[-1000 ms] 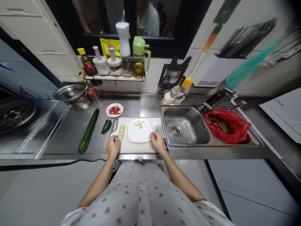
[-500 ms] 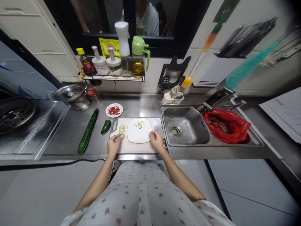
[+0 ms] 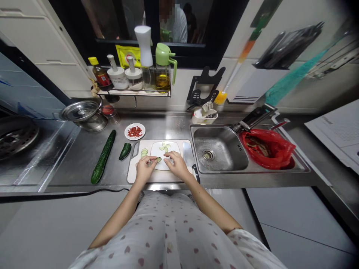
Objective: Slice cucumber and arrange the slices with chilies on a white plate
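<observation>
My left hand (image 3: 144, 171) pinches a round cucumber slice (image 3: 158, 160) at the near left part of the white square plate (image 3: 175, 146). Over the plate's near right part is my right hand (image 3: 177, 165), its thumb and fingers apart with nothing between them. Several thin cucumber pieces (image 3: 165, 150) lie in a curved pattern toward the plate's far side. The plate rests on a cutting board (image 3: 133, 176), where more cucumber slices (image 3: 144, 152) overlap left of it. A knife (image 3: 195, 172) with a black handle lies along the board's right side, partly hidden by my right hand.
Left of the board lie a cut cucumber piece (image 3: 125, 151) and a long cucumber (image 3: 103, 158). Behind them sits a small plate of chopped red bits (image 3: 135, 131). A steel sink (image 3: 221, 149) with a red plastic bag (image 3: 266, 149) is at right; a condiment rack (image 3: 134, 93) hangs behind.
My left hand has lifted a cucumber slice from the board and carried it right to the plate. My right hand has moved left from the plate's right edge and opened its fingers.
</observation>
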Demonstrator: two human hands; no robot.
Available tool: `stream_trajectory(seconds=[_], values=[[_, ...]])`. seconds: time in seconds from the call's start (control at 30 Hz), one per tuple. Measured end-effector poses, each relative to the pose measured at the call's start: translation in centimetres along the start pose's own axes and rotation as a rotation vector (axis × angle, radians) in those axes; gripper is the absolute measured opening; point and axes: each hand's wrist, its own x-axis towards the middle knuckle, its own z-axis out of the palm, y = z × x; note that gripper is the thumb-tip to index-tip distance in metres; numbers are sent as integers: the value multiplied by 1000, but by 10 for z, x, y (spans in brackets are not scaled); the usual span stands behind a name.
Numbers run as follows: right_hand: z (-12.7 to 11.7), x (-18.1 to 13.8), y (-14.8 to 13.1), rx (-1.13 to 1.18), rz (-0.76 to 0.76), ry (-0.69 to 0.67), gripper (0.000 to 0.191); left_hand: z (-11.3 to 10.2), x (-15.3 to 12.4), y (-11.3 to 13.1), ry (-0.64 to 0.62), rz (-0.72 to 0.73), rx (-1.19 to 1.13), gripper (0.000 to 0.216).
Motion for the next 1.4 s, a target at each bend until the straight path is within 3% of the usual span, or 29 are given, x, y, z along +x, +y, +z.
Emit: stream_trajectory(seconds=[0.13,0.27,0.4,0.6,0.77,1.03,1.4], values=[[2,3,-8,-2,-42,-58,17,2,-2,15,-52,63,58,19],[3,3,-6,45,-1,-32,13,5,-4,19,-37,17,-19,30],[1,2,-1,122,24,46,15,7,-5,20,-26,-111,-297,46],[-3,2,-1,205,12,79,18,7,-4,33,-261,-430,-704,56],[-8,0,0,217,-62,54,17,8,1,41,-317,-559,-875,58],[-15,-7,15,92,-76,-14,17,25,16,31,-313,-543,-842,60],[-12,-11,61,-34,71,-75,13,62,40,17,-372,-499,-597,49]])
